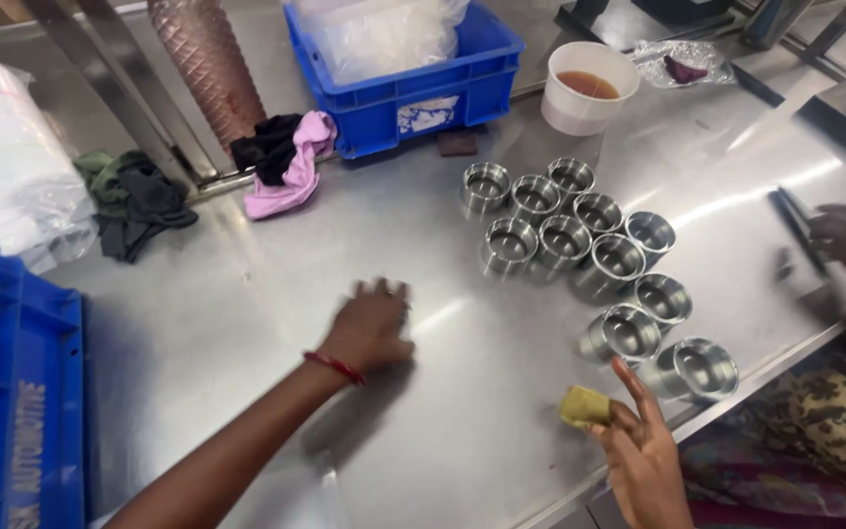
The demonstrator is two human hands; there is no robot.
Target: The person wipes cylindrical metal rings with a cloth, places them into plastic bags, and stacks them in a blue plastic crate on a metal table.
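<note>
The right hand pinches a yellow pad in its fingers, and the nearest cup stands just right of it. The left hand lies open and empty on the counter, farther from the cups.

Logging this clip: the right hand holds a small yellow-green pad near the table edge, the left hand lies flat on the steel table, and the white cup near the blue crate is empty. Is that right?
Not quite. In the head view the white cup holds a brownish liquid. The rest stands: the right hand holds the yellow-green pad, the left hand lies on the steel table, and the cup is near the blue crate.
</note>
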